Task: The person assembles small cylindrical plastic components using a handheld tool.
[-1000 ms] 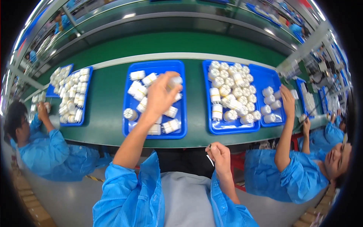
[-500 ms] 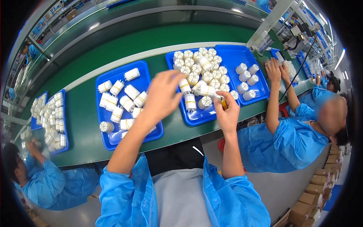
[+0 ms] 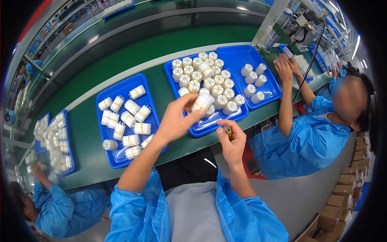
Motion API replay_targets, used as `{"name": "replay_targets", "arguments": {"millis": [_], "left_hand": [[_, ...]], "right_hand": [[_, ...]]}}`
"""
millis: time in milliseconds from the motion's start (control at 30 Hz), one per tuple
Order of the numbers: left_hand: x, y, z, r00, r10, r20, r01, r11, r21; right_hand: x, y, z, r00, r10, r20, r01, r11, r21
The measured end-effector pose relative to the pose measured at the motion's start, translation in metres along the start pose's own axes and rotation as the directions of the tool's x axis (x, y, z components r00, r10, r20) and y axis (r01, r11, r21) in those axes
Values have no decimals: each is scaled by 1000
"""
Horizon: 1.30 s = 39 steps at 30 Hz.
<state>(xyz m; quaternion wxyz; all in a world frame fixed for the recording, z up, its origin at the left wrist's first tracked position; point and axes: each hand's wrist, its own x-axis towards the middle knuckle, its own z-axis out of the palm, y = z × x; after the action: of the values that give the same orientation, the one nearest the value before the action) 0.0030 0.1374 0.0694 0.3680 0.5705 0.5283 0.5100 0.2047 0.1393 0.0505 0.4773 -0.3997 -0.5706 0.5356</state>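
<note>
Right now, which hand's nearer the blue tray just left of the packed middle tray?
Left: the left hand is just right of the blue tray; the right hand farther right, by the near edge of the packed tray.

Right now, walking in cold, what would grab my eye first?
Probably the white cylindrical piece in the person's left hand, seen against a crowded blue plastic tray. Next, the right hand by that tray's near edge, pinching a small yellowish object. Then the long green work surface, with another blue tray of white cylinders to the left.
</note>
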Motion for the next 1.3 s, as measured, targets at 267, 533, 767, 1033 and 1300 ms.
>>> {"name": "replay_targets", "arguments": {"millis": [267,533,767,1033,1300], "left_hand": [[-62,17,2,987,-145,66,158,834,-529],[-82,5,2,979,-177,97,197,735,-649],[-85,-9,8,999,10,32,16,701,-713],[-87,-18,7,929,362,-75,-340,760,-553],[-89,-1,-1,804,592,-51,-591,806,39]], "right_hand": [[-3,-5,22,986,-35,166,17,994,108],[-16,-8,30,978,-86,188,67,992,108],[-13,-15,31,896,-381,231,400,915,-44],[-11,-14,30,761,-575,300,613,789,-41],[-13,-6,28,704,-656,273,680,734,12]]}}
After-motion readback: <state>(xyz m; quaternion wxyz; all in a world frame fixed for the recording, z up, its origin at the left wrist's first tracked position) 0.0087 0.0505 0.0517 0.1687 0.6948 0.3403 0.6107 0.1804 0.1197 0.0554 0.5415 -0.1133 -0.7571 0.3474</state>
